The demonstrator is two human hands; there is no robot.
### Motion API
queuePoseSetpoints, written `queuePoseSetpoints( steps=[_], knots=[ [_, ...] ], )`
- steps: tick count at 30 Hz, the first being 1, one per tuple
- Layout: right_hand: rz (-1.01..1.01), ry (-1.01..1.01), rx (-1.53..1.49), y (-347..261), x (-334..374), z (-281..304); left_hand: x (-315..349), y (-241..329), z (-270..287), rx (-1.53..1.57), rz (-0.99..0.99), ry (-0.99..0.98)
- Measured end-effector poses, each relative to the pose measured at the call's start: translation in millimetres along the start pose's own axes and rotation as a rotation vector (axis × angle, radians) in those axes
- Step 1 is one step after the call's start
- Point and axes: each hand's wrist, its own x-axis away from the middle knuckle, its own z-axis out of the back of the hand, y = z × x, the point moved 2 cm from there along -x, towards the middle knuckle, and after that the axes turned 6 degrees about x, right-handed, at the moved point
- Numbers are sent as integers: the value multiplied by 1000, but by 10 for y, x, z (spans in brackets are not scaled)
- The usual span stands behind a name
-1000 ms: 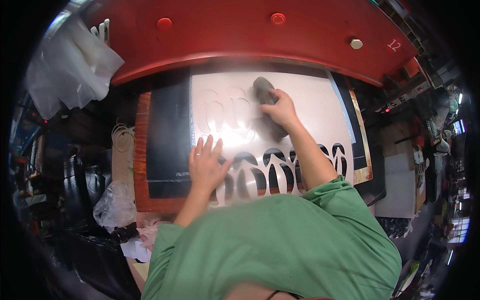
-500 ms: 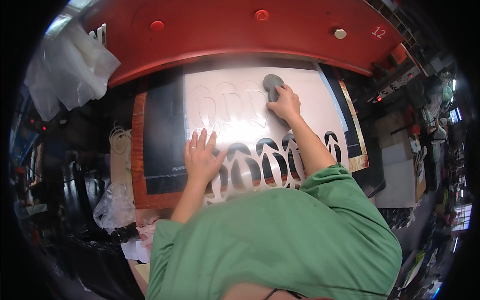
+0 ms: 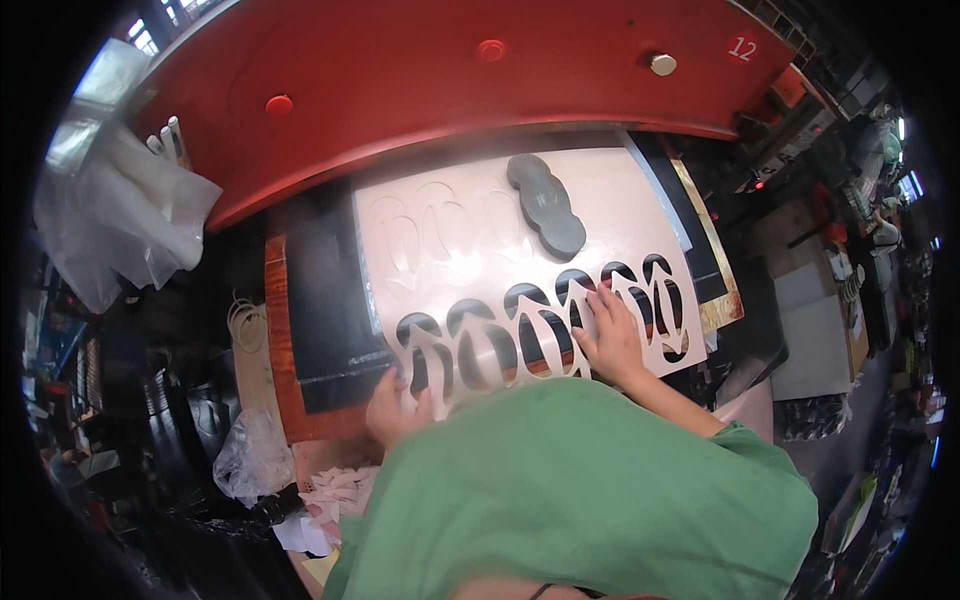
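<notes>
A pale pink sheet [image 3: 620, 220] lies on the dark work surface, with a row of sole-shaped holes along its near part and outlines pressed or cut into its far left part. On it rests a dark grey sole-shaped block [image 3: 547, 207], seemingly a cutting die, with no hand touching it. My right hand [image 3: 615, 340] lies open over the sheet beside the holes, fingers spread. At the sheet's near left corner is my left hand [image 3: 395, 412], thumb and fingers apart; its lower part is hidden by my green shirt.
Beyond the sheet stands a red machine beam [image 3: 400, 80] with round buttons. Clear plastic bags [image 3: 130, 200] hang at the far left. A coil of pale cord [image 3: 245, 325] and pink scraps [image 3: 345, 492] lie left of the work surface. At right is a pale board [image 3: 800, 330].
My right hand has let go of the grey block and come nearer to me, onto the row of holes. My left hand has drawn back to the sheet's near left corner. The view has shifted slightly.
</notes>
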Motion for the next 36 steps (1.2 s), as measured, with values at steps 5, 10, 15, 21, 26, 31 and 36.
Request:
queuePoseSetpoints(
  steps=[5, 10, 15, 21, 26, 31, 36],
  knots=[
    [67, 208, 66, 28, -393, -317, -511, -81, -228, 21, 1, 35],
    [65, 366, 56, 146, -1022, -567, -1165, -233, -573, -184, -83, 55],
    [-60, 516, -7, 762, -2248, -177, -1798, -348, -909, -304, -128, 77],
    [-332, 448, 55, 1770, -3828, 951, -2398, -477, -1162, -366, -40, -35],
    [-255, 303, 82, 1759, -3615, 831, -2645, -525, -1248, -375, -51, -9],
    [-28, 105, -84, 1163, -2700, -170, -2650, -599, -1283, -380, -103, 31],
    [-48, 192, 174, 946, -2080, -813, -2652, -617, -1284, -357, -153, 93]
  ],
)
